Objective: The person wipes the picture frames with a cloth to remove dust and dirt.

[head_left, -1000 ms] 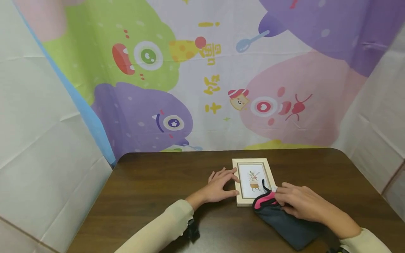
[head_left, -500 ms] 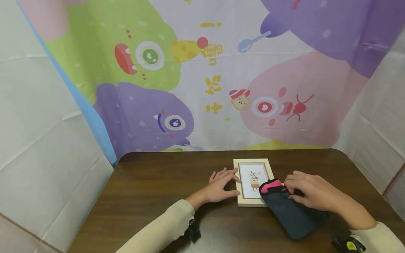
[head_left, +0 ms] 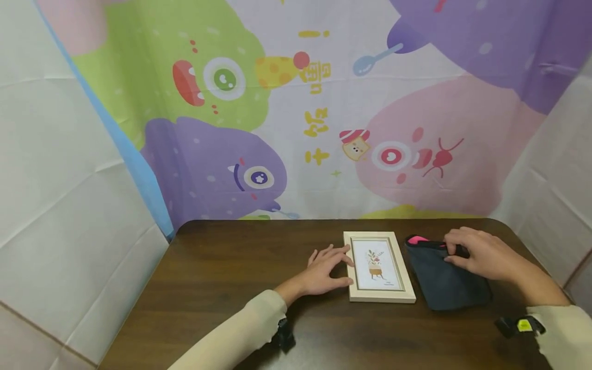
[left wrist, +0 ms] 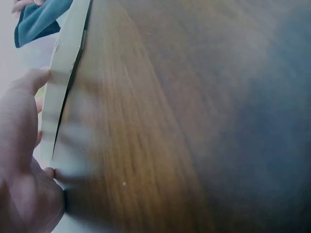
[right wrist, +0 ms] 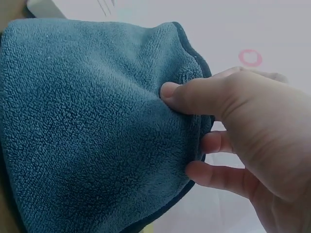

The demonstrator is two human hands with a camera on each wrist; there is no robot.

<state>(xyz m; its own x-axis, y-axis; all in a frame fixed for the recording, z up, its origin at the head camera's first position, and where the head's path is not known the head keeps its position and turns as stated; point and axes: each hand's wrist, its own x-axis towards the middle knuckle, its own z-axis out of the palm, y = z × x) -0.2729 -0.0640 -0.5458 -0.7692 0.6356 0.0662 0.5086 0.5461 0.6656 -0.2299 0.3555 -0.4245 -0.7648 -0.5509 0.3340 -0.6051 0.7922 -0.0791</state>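
Observation:
A light wooden picture frame (head_left: 382,296) lies flat on the dark table, holding a print of a plant in a brown pot. My left hand (head_left: 324,272) touches its left edge with spread fingertips and thumb. In the left wrist view, the hand lies along the pale side of the frame (left wrist: 65,63). Right of the frame, my right hand (head_left: 487,254) pinches the top edge of a dark blue-grey plush cloth (head_left: 448,282) with black trim. A strip of its pink side shows at the upper left corner. The right wrist view shows the thumb pressing into the cloth (right wrist: 97,111).
The brown wooden table (head_left: 222,267) stretches out around the hands. A cartoon-printed curtain (head_left: 319,195) hangs behind its far edge, and pale cloth sheets (head_left: 92,180) hang at both sides.
The cloth has been drawn right and away off the picture frame, uncovering its lower right corner. My right hand moved with it, while the left stayed at the frame's edge.

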